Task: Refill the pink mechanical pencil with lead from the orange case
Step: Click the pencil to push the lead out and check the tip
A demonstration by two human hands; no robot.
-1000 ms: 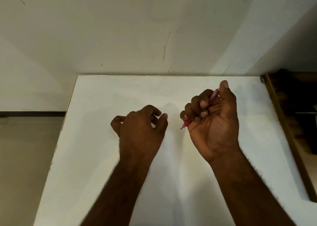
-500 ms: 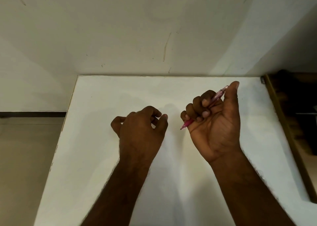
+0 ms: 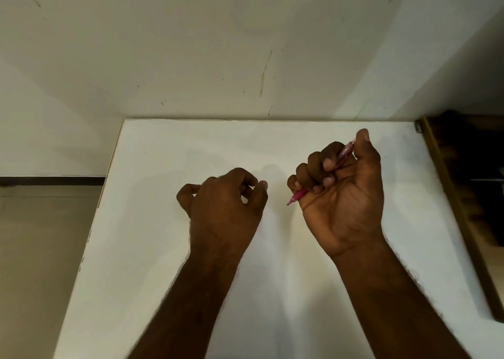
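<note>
- Right hand: palm turned toward the camera, four fingers curled down over the pink mechanical pencil, thumb raised and lying along the upper end of the barrel. Hand clamped on the pencil.
- Pencil lies diagonally through the fist. Tip end sticks out below the little finger, pointing down and to the left; the other end emerges between index finger and thumb, up and to the right. The middle of the barrel is hidden by the fingers.
- Pencil tip is above the table; contact with the surface cannot be told.
- Left hand: back of the hand toward the camera, fingers loosely curled, thumb and forefinger tips close together. Whether anything sits between them cannot be told; nothing shows from this angle.
- The two hands are apart, with bare white table between them; the pencil tip points into that gap, nearer the right hand.
- Both forearms reach in from the lower edge.
- Table's far edge meets a pale wall with faint scuff marks; a dark wooden piece of furniture stands just beside the table's right edge.
</note>
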